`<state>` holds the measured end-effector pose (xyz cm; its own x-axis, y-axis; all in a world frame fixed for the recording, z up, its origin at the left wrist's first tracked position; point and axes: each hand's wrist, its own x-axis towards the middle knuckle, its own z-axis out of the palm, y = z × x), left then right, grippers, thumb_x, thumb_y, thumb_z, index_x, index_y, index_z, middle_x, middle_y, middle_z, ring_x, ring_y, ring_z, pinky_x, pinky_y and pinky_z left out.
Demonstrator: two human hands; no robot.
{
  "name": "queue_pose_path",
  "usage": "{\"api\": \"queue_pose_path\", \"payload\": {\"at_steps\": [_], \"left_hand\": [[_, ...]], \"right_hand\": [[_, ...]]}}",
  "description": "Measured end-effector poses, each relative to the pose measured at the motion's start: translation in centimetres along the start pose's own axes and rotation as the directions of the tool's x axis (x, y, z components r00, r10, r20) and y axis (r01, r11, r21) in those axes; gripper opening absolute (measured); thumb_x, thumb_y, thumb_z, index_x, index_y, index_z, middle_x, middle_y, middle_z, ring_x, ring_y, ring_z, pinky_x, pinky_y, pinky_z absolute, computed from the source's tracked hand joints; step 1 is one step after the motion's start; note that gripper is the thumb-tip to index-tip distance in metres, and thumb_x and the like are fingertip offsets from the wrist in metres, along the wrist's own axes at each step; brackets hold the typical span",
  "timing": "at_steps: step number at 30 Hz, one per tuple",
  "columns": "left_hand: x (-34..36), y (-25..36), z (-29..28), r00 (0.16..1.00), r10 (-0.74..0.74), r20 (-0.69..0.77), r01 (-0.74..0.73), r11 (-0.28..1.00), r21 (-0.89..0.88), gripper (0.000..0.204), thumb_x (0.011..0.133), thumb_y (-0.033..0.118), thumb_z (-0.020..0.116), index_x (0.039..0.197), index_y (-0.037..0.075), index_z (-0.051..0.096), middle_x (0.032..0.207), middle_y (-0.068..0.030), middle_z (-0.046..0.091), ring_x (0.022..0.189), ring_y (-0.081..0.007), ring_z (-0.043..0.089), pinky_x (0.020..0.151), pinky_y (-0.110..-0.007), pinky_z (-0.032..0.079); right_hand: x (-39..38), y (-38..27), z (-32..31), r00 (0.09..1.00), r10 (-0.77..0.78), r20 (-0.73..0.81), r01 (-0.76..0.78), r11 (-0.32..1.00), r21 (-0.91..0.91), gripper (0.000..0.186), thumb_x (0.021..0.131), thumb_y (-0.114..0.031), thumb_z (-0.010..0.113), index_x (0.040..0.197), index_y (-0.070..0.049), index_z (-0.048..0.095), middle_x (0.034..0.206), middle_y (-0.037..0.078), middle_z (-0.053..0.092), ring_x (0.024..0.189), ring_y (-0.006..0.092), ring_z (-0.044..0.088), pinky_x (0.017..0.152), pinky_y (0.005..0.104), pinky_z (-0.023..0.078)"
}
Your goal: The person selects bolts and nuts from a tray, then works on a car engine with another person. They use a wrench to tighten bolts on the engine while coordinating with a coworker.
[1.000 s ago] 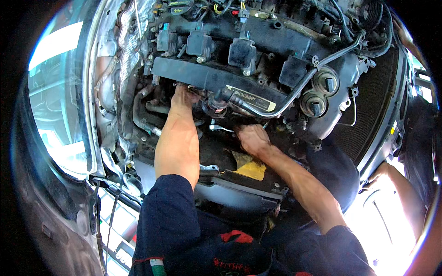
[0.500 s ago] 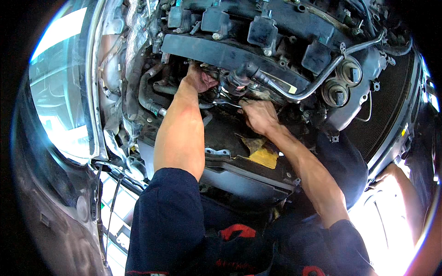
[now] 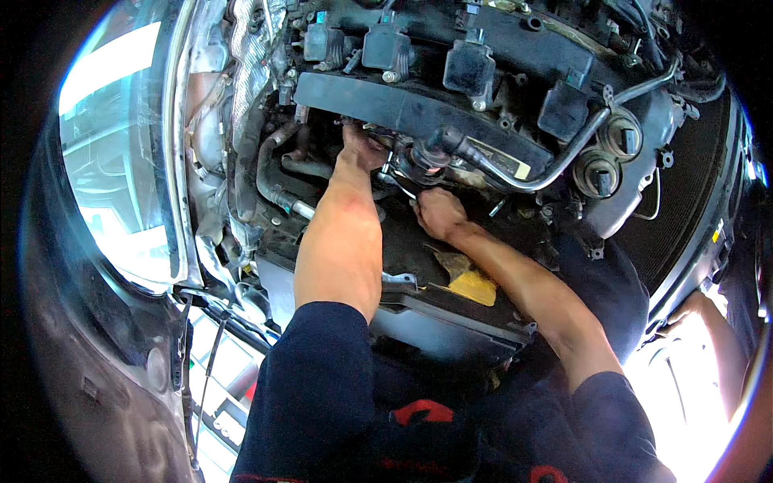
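My right hand (image 3: 441,213) is closed around a shiny metal wrench (image 3: 403,186), which points up and left from the fist into the engine bay. My left hand (image 3: 364,151) reaches in under the front edge of a long black engine cover (image 3: 419,109), close to the wrench's far end. Its fingers are mostly hidden in shadow among the parts, so its grip does not show. Just right of the wrench sits a dark round fitting (image 3: 427,161), joined to a bent metal pipe (image 3: 531,183).
Several black ignition coils (image 3: 469,68) stand along the engine's top. Nearer me lie a yellow piece (image 3: 473,287) and a dark front panel (image 3: 451,330). A hose (image 3: 270,173) runs left of my arm. At right are a ribbed radiator (image 3: 672,177) and another person's forearm (image 3: 717,346).
The whole view has shifted slightly. Against the engine, my right hand has moved left, and the wrench has turned from nearly level to a steeper slant. My left hand stays about where it was.
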<state>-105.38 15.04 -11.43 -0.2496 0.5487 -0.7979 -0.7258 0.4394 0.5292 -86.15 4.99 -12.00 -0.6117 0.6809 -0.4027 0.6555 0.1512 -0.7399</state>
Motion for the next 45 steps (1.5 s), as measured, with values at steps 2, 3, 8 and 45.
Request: {"api": "queue_pose_path", "payload": {"at_steps": [2, 3, 8, 45], "left_hand": [[-0.7, 0.3, -1.0, 0.999, -0.029, -0.038, 0.028, 0.999, -0.021, 0.041, 0.094, 0.051, 0.044, 0.111, 0.017, 0.061, 0.107, -0.0018, 0.066, 0.092, -0.0196, 0.061, 0.076, -0.036, 0.052], [0.1, 0.7, -2.5, 0.997, -0.052, -0.054, 0.053, 0.999, 0.010, 0.039, 0.094, 0.051, 0.044, 0.107, 0.018, 0.061, 0.102, -0.0007, 0.066, 0.085, -0.0187, 0.061, 0.071, -0.035, 0.050], [-2.6, 0.8, 1.9, 0.987, -0.015, -0.158, 0.002, 0.997, -0.081, 0.027, 0.092, 0.044, 0.045, 0.093, 0.021, 0.058, 0.083, 0.0040, 0.061, 0.066, -0.0144, 0.054, 0.053, -0.030, 0.039], [2.7, 0.0, -4.9, 0.994, -0.107, -0.026, 0.107, 0.994, -0.009, 0.055, 0.085, 0.068, 0.051, 0.094, 0.015, 0.060, 0.079, -0.0019, 0.059, 0.060, -0.0168, 0.050, 0.052, -0.031, 0.041]], "right_hand": [[0.1, -0.5, -0.8, 0.999, -0.023, 0.027, 0.020, 0.994, 0.111, 0.027, 0.088, -0.023, 0.057, 0.088, 0.001, 0.070, 0.093, 0.027, 0.067, 0.092, 0.0461, 0.065, 0.082, 0.0508, 0.053], [0.3, -0.5, -0.5, 0.998, -0.051, 0.036, 0.049, 0.996, 0.070, 0.025, 0.085, -0.021, 0.058, 0.088, 0.001, 0.069, 0.093, 0.028, 0.067, 0.092, 0.0461, 0.065, 0.082, 0.0508, 0.053], [0.4, -0.3, -1.2, 0.997, 0.003, 0.079, -0.003, 1.000, -0.003, 0.021, 0.077, -0.017, 0.060, 0.085, 0.001, 0.069, 0.092, 0.027, 0.067, 0.092, 0.0449, 0.065, 0.081, 0.0505, 0.053], [2.8, -0.3, 2.3, 0.972, -0.002, 0.236, -0.027, 0.992, 0.119, 0.044, 0.096, -0.039, 0.054, 0.091, 0.005, 0.061, 0.102, 0.028, 0.063, 0.101, 0.0448, 0.058, 0.089, 0.0499, 0.046]]}}
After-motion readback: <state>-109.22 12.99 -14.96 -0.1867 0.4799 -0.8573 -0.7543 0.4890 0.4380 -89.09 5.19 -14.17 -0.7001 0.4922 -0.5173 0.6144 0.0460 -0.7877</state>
